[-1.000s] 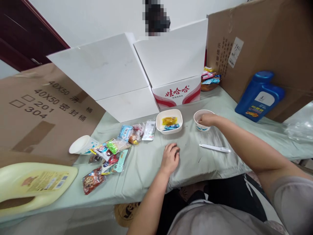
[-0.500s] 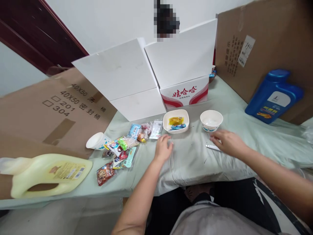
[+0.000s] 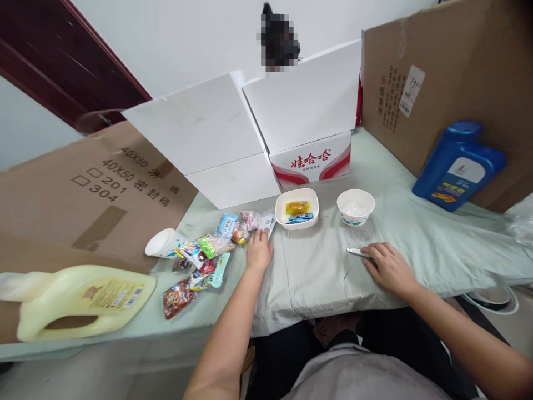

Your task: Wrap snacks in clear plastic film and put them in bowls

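My left hand (image 3: 260, 253) rests at the right edge of a heap of wrapped snacks (image 3: 214, 244). Its fingers are stretched out over a clear and white packet (image 3: 268, 221) and do not close round it. On the cloth, my right hand (image 3: 390, 268) lies palm down with loosely spread fingers. Its fingertips reach the near end of a small silver nail clipper (image 3: 355, 251), part of which they hide. Beyond my hands stand a square white bowl (image 3: 316, 214), with a yellow packet (image 3: 297, 208) and a blue packet (image 3: 300, 218) in it, and a round paper bowl (image 3: 356, 208).
A paper cup (image 3: 160, 243) lies tipped at the left, behind a yellow jug (image 3: 112, 272). White cartons (image 3: 208, 122) stand at the back, with a person's head above them. A blue bottle (image 3: 456, 166) leans by a brown box (image 3: 416, 50) on the right.
My left hand has moved left, away from the square bowl and onto the packet. My right hand has come down from above the clipper and back towards me, onto the cloth.
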`<state>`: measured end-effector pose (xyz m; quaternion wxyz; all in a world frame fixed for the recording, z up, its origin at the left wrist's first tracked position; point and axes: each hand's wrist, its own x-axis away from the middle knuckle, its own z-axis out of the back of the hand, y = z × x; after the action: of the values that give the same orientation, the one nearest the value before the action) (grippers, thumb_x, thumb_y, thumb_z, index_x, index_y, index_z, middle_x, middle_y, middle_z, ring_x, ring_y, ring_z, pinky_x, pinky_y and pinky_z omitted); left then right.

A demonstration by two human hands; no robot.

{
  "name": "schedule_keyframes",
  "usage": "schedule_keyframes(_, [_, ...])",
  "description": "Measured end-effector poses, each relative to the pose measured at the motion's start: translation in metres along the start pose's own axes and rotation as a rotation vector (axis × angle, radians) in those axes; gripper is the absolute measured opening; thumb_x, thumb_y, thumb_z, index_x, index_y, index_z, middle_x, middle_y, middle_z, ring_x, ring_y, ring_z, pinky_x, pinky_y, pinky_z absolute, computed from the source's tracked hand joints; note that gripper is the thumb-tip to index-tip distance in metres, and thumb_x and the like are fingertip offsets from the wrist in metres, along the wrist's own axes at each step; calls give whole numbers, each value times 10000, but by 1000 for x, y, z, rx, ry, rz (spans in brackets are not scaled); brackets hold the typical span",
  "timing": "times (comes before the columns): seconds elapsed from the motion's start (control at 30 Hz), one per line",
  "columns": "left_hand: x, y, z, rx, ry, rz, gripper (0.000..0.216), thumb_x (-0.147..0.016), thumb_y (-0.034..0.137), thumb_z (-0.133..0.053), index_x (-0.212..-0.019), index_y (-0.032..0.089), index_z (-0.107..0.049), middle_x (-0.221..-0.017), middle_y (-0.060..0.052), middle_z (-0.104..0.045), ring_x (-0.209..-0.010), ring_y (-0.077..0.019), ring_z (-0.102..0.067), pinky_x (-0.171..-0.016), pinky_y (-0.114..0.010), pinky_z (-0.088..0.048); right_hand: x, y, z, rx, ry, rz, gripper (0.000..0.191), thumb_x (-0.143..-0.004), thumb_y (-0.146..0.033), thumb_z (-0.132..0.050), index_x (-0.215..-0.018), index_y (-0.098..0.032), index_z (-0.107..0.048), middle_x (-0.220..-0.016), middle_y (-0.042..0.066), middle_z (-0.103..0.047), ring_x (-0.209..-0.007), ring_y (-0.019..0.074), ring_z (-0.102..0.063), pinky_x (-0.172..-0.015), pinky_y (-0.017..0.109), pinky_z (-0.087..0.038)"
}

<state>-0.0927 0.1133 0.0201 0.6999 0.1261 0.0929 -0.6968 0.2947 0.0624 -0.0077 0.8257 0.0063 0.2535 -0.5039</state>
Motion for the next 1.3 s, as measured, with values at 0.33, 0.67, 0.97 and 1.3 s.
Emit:
schedule_keyframes(0.33, [81, -21, 51, 842, -251, 247, 505, -735, 153, -476, -1230, 161, -577, -1115, -114, -702, -992, -268, -676, -827, -386, -549, 0, 0, -1, -1, -22, -23, 238, -924, -297, -484, -1059, -158, -622, -1021, 111, -649, -960, 262, -552, -836, 387, -433])
schedule_keyframes(0.67, [55, 57, 30, 623, -190, -129, 320, -774, 137, -528, -1046, 205, -683, -1152, -94, -657, -1105, -256, -582, -1000, -460, -454, -1, -4, 4, -2, -40, -38, 246, -934, -290, -463, -1067, -167, -629, -1030, 116, -650, -971, 263, -550, -838, 387, -428])
schedule_keyframes(0.97, [95, 91, 26, 438, 78, -364, 310, -865, 309, -600, -1161, 215, -606, -1140, -88, -625, -1102, -269, -532, -983, -444, -429, -4, -3, 5, -94, -16, -63, 227, -940, -201, -425, -1020, -171, -634, -971, 101, -662, -929, 257, -557, -839, 394, -453])
schedule_keyframes(1.3, [112, 88, 16, 535, 285, -142, 278, -872, 259, -597, -1134, 174, -567, -1097, -117, -588, -1053, -237, -550, -935, -418, -479, -47, -106, 6, -255, -168, 259, 250, -912, -126, -453, -1089, -157, -626, -996, 108, -634, -923, 233, -516, -816, 359, -448])
